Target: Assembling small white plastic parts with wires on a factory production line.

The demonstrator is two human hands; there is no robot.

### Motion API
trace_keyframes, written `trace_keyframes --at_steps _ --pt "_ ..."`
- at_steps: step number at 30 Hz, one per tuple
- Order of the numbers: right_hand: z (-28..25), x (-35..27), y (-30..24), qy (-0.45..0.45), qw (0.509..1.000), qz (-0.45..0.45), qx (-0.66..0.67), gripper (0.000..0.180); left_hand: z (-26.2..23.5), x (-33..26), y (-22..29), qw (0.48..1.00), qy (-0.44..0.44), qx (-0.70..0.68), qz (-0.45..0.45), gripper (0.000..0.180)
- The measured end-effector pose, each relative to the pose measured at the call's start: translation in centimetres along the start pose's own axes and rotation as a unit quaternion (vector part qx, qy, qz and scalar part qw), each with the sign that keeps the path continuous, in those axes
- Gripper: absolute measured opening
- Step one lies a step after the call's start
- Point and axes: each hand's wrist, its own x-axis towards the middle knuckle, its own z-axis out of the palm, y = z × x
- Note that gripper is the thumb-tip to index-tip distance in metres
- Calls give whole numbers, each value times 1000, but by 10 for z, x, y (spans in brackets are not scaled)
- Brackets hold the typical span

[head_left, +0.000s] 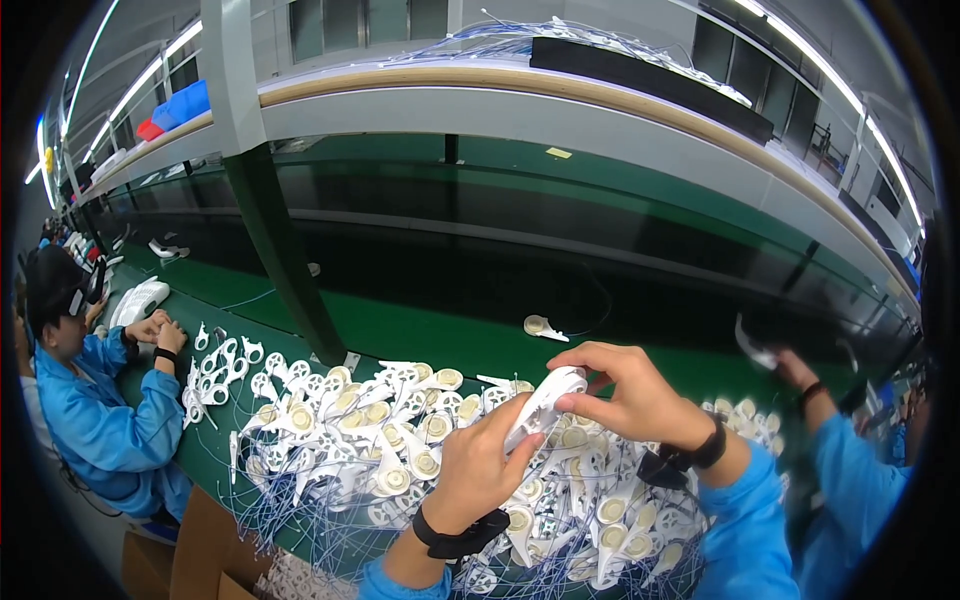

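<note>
A white plastic housing (546, 404), long with a rounded end, is held between my two hands above the bench. My left hand (478, 468) grips its lower end, with the thumb on the side facing me. At the upper, rounded end, the fingers and thumb of my right hand (640, 398) close on it. Its inner details are too small to make out. Under my hands spreads a heap of white plastic parts (395, 440), many with round cream discs. Thin blue and white wires (310, 500) trail from the heap toward the near edge.
Beyond the heap runs a dark conveyor belt (430, 255); one loose white part (540, 327) lies before it. A green post (285, 250) rises to an overhead shelf (480, 105). Co-workers in blue sit left (110, 420) and right (850, 470). A cardboard box (205, 550) stands lower left.
</note>
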Motion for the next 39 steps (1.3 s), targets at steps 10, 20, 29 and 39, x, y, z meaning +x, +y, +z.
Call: trace_keyframes --at_steps 10,20,29,39 --pt "-4 3 1 -29 999 4 -11 36 -7 0 6 996 -55 -45 -58 38" --pt "3 0 9 -18 1000 -16 7 35 -14 2 16 993 -54 -75 -74 32" --pt "18 -2 3 -41 998 -53 -8 31 -7 0 5 998 -20 -43 -30 31" --pt "14 -1 8 -71 995 -71 10 28 -18 2 15 989 -74 -72 -102 23"
